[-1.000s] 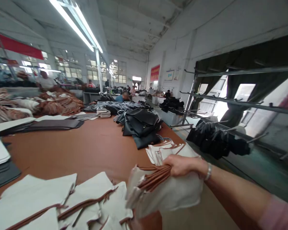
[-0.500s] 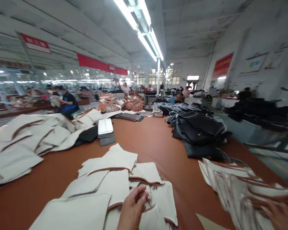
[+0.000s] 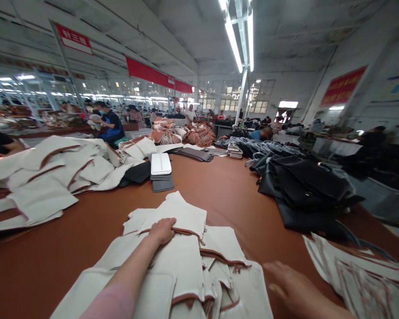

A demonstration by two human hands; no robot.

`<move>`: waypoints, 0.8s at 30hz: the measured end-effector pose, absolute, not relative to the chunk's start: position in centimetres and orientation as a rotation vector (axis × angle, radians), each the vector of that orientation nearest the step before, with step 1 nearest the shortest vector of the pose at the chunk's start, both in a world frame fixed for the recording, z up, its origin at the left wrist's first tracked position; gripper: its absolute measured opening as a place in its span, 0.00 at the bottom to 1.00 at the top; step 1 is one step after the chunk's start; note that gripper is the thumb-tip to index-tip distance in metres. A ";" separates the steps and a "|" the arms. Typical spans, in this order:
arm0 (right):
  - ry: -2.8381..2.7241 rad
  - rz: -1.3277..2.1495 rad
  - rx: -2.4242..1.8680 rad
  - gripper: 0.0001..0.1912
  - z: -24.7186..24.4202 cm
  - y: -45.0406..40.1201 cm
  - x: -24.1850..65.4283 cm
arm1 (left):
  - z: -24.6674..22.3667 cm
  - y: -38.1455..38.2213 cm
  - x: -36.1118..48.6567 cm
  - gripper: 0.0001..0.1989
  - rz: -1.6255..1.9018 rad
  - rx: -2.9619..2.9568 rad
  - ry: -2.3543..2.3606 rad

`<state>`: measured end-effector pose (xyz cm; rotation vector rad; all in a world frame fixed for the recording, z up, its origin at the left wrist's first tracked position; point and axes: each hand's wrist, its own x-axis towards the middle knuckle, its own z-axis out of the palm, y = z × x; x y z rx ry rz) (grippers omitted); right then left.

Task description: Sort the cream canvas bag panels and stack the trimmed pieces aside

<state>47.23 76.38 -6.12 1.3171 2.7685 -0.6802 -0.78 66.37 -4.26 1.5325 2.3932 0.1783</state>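
Observation:
A spread pile of off-white, brown-trimmed fabric pieces [image 3: 186, 261] lies on the brown tabletop in front of me. Stretched out over it, my left hand [image 3: 162, 231] rests at the brown edge of one upper piece, fingers together and bent over that edge. Its thumb is hidden. My right hand [image 3: 287, 283], slightly blurred, is held just right of the pile with fingers extended and nothing in them. Farther right lies a bundle of similar off-white pieces with brown edges [image 3: 365, 274], apart from that hand.
A large heap of off-white pieces [image 3: 63, 164] covers the table's left side. Beyond my pile are stacked white and grey panels [image 3: 161, 166]. Black bags [image 3: 306, 184] are piled at the right. A person in a blue apron [image 3: 111, 122] sits beyond the left heap.
My left hand has moved forward and left to an upper piece. My right hand has left the bundle at the right and moved left, towards the pile. The view has turned left.

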 end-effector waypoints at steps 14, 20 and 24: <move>2.820 -0.964 1.097 0.24 -13.7 77.9 29.7 | 7.8 75.1 -10.8 0.17 0.211 1.746 2.725; 2.654 -1.300 1.192 0.21 -4.8 84.0 33.6 | 4.6 76.7 -9.0 0.19 0.080 2.016 2.603; 2.390 -1.521 1.479 0.27 -1.5 86.7 37.9 | -3.6 74.8 -7.5 0.12 -0.123 2.030 2.287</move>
